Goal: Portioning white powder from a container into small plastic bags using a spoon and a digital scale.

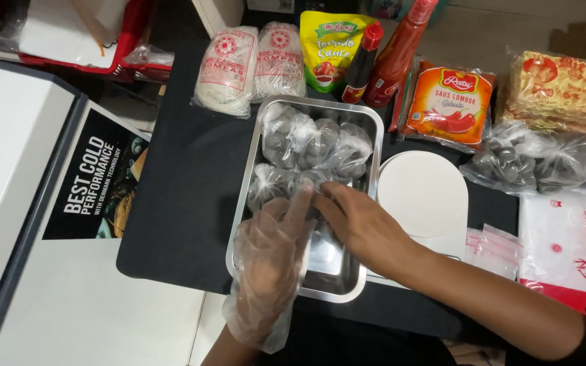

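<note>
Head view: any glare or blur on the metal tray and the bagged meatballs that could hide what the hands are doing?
Head view: sharp overall, evenly lit from above; the metal tray shows soft reflections on its bare floor, the bagged meatballs carry small highlights on the plastic, the gloved left hand looks hazy through its film, the bare right hand is crisp; far corners are dimmer.

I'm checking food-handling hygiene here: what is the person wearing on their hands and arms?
The left hand wears a loose, clear, crinkly plastic glove that ends in a baggy cuff at the wrist. The right hand is bare, with no glove, ring or watch showing. A dark sleeve edge shows far up the right arm.
</note>
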